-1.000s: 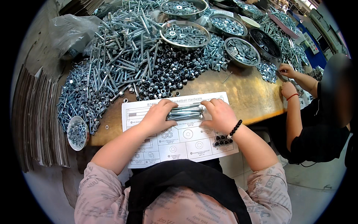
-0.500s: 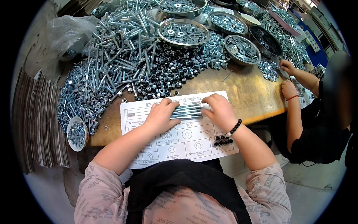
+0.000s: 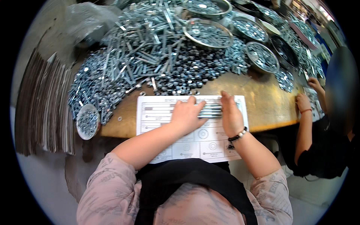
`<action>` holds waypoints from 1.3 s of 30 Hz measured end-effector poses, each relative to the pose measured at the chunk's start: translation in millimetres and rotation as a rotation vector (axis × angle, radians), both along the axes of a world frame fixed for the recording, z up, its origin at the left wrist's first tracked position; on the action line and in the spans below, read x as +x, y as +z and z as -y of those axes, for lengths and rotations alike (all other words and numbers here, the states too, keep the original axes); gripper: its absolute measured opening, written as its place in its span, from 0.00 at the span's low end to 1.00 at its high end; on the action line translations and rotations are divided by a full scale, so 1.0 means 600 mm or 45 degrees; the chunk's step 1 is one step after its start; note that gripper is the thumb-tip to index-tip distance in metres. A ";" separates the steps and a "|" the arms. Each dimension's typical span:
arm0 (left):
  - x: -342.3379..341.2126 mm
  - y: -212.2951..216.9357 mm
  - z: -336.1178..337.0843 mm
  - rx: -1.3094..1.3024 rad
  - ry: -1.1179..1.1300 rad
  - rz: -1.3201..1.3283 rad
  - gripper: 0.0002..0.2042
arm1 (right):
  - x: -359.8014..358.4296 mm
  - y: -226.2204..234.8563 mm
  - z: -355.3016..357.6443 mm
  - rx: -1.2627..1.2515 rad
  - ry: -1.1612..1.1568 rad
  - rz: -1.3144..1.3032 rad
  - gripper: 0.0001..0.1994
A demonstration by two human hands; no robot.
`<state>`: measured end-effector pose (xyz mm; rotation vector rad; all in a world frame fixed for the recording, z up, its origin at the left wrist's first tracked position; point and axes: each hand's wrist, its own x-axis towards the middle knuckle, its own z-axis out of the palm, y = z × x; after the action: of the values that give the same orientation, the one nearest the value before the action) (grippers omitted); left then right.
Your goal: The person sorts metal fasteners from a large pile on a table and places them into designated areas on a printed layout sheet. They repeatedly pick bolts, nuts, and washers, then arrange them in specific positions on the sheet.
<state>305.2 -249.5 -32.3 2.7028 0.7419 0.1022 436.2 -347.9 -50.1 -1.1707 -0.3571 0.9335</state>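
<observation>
A white printed sheet [image 3: 161,112] with outline drawings lies on the wooden table [image 3: 262,105] in front of me. A row of long silver bolts [image 3: 212,111] lies side by side on the sheet. My left hand [image 3: 185,116] rests flat over the left ends of these bolts. My right hand [image 3: 230,116], with a dark bead bracelet at the wrist, presses against their right ends. The bolts sit pinched between both hands.
A big heap of loose bolts and nuts [image 3: 150,56] covers the table beyond the sheet. Several metal bowls [image 3: 208,32] of small parts stand at the back. A small round dish [image 3: 87,120] sits at the left edge. Another person [image 3: 322,142] works at the right.
The view has tilted down a little, so the sheet and hands sit higher in the frame. Both hands stay on the row of bolts, squeezed slightly closer together.
</observation>
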 end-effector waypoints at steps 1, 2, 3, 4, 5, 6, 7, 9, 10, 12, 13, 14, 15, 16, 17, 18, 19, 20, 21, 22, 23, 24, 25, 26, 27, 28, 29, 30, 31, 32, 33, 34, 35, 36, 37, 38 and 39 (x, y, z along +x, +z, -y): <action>-0.001 -0.006 0.001 0.022 0.001 0.022 0.24 | -0.001 0.003 -0.001 -0.017 -0.001 -0.007 0.26; -0.003 -0.011 0.000 0.046 0.008 0.045 0.23 | -0.002 0.007 -0.004 -0.033 0.003 -0.011 0.25; -0.006 -0.012 0.000 0.049 0.005 0.062 0.24 | -0.002 0.002 -0.004 -0.048 0.006 0.015 0.25; -0.008 -0.003 -0.002 0.008 -0.007 -0.047 0.27 | 0.001 -0.005 -0.004 -0.060 0.005 0.048 0.25; -0.008 -0.001 -0.004 0.007 -0.026 -0.051 0.29 | 0.003 -0.006 -0.006 -0.031 0.031 0.053 0.24; -0.013 -0.001 -0.006 0.006 -0.044 -0.056 0.30 | 0.002 0.000 -0.004 -0.104 0.023 0.102 0.23; -0.016 0.000 -0.007 -0.005 -0.039 0.042 0.32 | 0.003 0.005 0.002 -0.048 0.020 0.133 0.23; -0.039 0.008 -0.017 -0.082 0.012 0.211 0.31 | -0.003 0.018 -0.010 0.000 0.029 0.213 0.23; -0.056 0.011 -0.025 -0.118 0.031 0.296 0.29 | -0.011 0.035 -0.015 -0.016 0.033 0.265 0.23; -0.099 0.015 -0.048 -0.189 0.059 0.460 0.27 | -0.022 0.053 -0.028 -0.048 0.103 0.337 0.22; -0.124 0.005 -0.062 -0.128 0.129 0.574 0.22 | -0.026 0.062 -0.039 -0.063 0.173 0.363 0.21; -0.149 0.011 -0.074 -0.114 0.216 0.602 0.21 | -0.028 0.068 -0.046 -0.078 0.228 0.387 0.20; -0.175 0.011 -0.090 -0.110 0.322 0.587 0.20 | -0.035 0.071 -0.056 0.006 0.278 0.357 0.17; -0.207 0.010 -0.107 -0.067 0.413 0.606 0.20 | -0.042 0.074 -0.070 -0.021 0.327 0.426 0.14; -0.243 -0.011 -0.133 0.102 0.480 0.624 0.20 | -0.051 0.077 -0.087 -0.060 0.429 0.523 0.14; -0.271 -0.005 -0.144 0.128 0.610 0.536 0.20 | -0.058 0.074 -0.105 -0.101 0.520 0.620 0.13; -0.298 -0.012 -0.162 0.213 0.670 0.505 0.20 | -0.067 0.066 -0.125 -0.092 0.583 0.719 0.11; -0.320 -0.021 -0.174 0.360 0.708 0.503 0.20 | -0.080 0.056 -0.148 -0.126 0.650 0.865 0.11; -0.335 -0.025 -0.186 0.428 0.696 0.428 0.19 | -0.095 0.055 -0.168 -0.092 0.704 1.089 0.11; -0.347 -0.028 -0.195 0.493 0.690 0.350 0.19 | -0.117 0.057 -0.192 -0.056 0.761 1.313 0.11; -0.348 -0.027 -0.200 0.521 0.680 0.264 0.17 | -0.138 0.057 -0.216 -0.048 0.836 1.426 0.11; -0.344 -0.026 -0.203 0.548 0.665 0.178 0.15 | -0.157 0.053 -0.241 -0.042 0.908 1.539 0.12; -0.343 -0.026 -0.205 0.575 0.658 0.086 0.13 | -0.179 0.044 -0.269 -0.002 0.922 1.630 0.13; -0.342 -0.029 -0.208 0.588 0.636 0.091 0.11 | -0.198 0.037 -0.295 0.038 0.926 1.724 0.14; -0.340 -0.037 -0.212 0.602 0.613 0.097 0.09 | -0.216 0.034 -0.315 0.048 0.924 1.830 0.14; -0.340 -0.048 -0.216 0.610 0.597 0.103 0.07 | -0.235 0.032 -0.337 0.059 0.930 1.938 0.14; -0.338 -0.053 -0.215 0.551 0.619 0.100 0.09 | -0.252 0.032 -0.351 0.045 0.942 1.969 0.14; -0.342 -0.052 -0.211 0.536 0.556 0.124 0.08 | -0.267 0.032 -0.365 0.018 0.973 2.004 0.13; -0.344 -0.052 -0.206 0.537 0.517 0.132 0.08 | -0.278 0.027 -0.374 0.037 0.983 2.049 0.13; -0.347 -0.052 -0.200 0.539 0.479 0.139 0.08 | -0.287 0.023 -0.381 0.057 0.993 2.095 0.12; -0.351 -0.049 -0.192 0.493 0.478 0.204 0.08 | -0.294 0.020 -0.385 -0.045 1.054 2.186 0.11; -0.357 -0.046 -0.182 0.444 0.475 0.269 0.08 | -0.301 0.013 -0.385 -0.127 1.096 2.264 0.09; -0.363 -0.043 -0.174 0.395 0.471 0.333 0.09 | -0.306 0.010 -0.388 -0.168 1.083 2.264 0.09; -0.368 -0.042 -0.171 0.283 0.531 0.355 0.09 | -0.309 0.007 -0.391 -0.209 1.070 2.263 0.09; -0.375 -0.040 -0.166 0.171 0.595 0.376 0.10 | -0.312 0.008 -0.391 -0.205 1.092 2.282 0.09; -0.380 -0.037 -0.163 0.058 0.657 0.396 0.10 | -0.314 0.011 -0.390 -0.201 1.113 2.301 0.08; -0.384 -0.031 -0.159 -0.003 0.735 0.336 0.11 | -0.316 0.012 -0.388 -0.198 1.133 2.319 0.08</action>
<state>74.7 -153.9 -50.7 2.3224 1.3980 0.5771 246.8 -115.2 -43.0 -1.7721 -2.4213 0.2922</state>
